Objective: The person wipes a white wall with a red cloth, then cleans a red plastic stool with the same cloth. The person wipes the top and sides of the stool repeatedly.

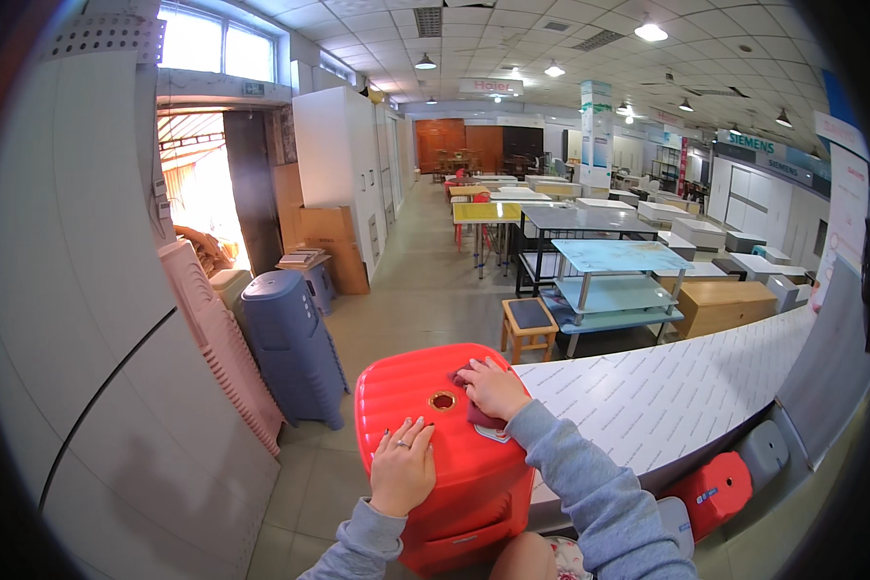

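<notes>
A red plastic stool (406, 370) with a ribbed seat and a round hole in the middle stands right before me. My left hand (404, 464) lies on the near left part of the seat, fingers slightly spread, a ring on one finger. On the right part of the seat, my right hand (494, 388) presses a dark red cloth (484, 416) against the plastic. A white sticker (491, 433) shows partly beneath the cloth's near edge.
At the right runs a long counter (623, 399) covered with printed film, with a red stool (714, 493) below it. Blue stacked stools (283, 341) and pink stacked stools (217, 341) stand at the left, beside a white panel (116, 290). A small wooden stool (529, 326) and glass-shelved table (620, 257) stand beyond.
</notes>
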Demonstrator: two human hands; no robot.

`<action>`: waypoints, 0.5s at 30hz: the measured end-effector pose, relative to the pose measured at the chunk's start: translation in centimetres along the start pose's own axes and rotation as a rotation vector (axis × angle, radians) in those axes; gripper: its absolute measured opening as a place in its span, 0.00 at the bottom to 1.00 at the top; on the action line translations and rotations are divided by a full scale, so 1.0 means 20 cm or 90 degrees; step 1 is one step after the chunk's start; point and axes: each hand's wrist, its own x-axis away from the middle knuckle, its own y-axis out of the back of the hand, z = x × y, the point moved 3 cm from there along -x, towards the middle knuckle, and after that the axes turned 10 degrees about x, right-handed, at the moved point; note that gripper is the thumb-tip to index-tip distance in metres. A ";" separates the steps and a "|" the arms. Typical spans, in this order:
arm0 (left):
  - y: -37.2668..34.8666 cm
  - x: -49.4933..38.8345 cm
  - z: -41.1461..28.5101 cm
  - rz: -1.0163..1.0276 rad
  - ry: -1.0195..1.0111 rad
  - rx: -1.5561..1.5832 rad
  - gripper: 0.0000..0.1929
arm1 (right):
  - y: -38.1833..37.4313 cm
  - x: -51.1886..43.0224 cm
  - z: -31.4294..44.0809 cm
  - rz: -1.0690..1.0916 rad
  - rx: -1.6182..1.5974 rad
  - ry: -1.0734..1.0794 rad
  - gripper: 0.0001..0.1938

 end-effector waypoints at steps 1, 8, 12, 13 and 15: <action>0.00 0.00 0.00 0.002 0.000 -0.002 0.15 | -0.01 -0.02 -0.03 0.004 0.007 -0.010 0.19; 0.00 0.00 0.01 0.005 -0.008 -0.012 0.15 | -0.04 -0.15 -0.17 -0.005 -0.037 -0.087 0.18; 0.00 0.00 0.01 0.004 -0.006 -0.004 0.15 | -0.03 -0.20 -0.25 0.017 -0.076 -0.130 0.19; 0.00 0.00 0.01 -0.002 -0.007 -0.004 0.14 | -0.03 -0.21 -0.27 0.027 -0.104 -0.137 0.19; -0.01 0.00 0.01 -0.012 -0.008 -0.002 0.13 | -0.02 -0.22 -0.30 -0.024 -0.148 -0.128 0.19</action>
